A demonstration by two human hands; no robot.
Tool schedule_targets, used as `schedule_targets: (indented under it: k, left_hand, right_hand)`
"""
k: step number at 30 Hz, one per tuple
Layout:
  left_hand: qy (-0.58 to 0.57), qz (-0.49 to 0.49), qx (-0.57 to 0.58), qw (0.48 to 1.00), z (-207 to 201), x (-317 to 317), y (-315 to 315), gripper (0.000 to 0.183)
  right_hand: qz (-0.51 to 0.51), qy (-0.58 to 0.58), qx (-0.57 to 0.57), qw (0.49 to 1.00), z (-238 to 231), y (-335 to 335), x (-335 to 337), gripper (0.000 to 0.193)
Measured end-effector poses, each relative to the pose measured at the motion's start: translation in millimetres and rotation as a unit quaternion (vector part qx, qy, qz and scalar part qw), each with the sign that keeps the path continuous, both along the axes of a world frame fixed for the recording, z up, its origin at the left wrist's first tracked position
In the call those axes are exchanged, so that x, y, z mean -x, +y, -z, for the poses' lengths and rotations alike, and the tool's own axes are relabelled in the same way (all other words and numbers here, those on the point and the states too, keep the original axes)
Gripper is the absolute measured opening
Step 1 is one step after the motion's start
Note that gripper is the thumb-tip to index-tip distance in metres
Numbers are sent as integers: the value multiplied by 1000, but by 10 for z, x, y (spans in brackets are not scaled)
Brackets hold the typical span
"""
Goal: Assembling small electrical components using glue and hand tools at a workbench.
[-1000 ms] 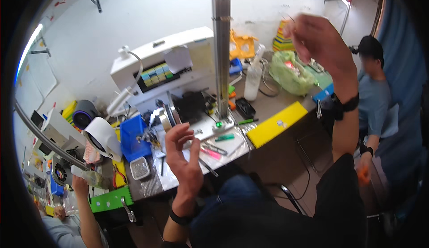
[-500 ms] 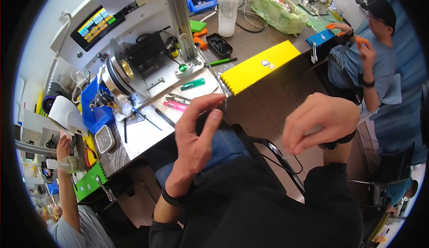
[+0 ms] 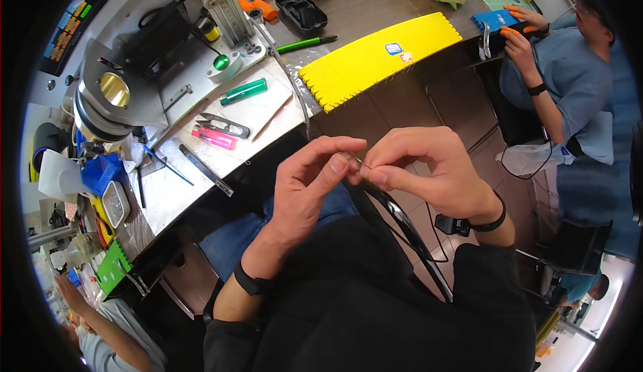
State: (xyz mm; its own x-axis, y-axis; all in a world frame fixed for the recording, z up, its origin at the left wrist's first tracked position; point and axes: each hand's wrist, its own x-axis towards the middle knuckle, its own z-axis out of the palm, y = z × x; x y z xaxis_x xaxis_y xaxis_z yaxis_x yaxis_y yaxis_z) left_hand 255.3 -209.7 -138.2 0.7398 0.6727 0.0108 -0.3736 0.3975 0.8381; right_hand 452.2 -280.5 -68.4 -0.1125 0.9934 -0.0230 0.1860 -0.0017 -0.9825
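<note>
Thin, dark, wire-like strand (image 3: pixel 362 163) is pinched between narrowed fingers (image 3: pixel 402 178) of the right hand (image 3: pixel 439 174), beside the curled left hand (image 3: pixel 301 191), grip unclear; what is done or left cannot be told.

A thin strand (image 3: pixel 362 164) (details too small) sits between pinched fingers (image 3: pixel 383 178).
</note>
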Motion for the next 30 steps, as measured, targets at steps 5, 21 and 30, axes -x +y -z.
schedule_targets:
  k: [5,21,30]
  left_hand:
    - [-1,-32,22,999,51,-107,37,21]
    - [-65,-14,152,986,150,-272,62,16]
    - [-69,-20,150,986,141,-268,36,15]
  right_hand:
    - [2,22,-5,1000,127,47,-59,7]
    - [86,-3,-15,996,228,57,-35,11]
    - [100,92,7,991,335,87,24,14]
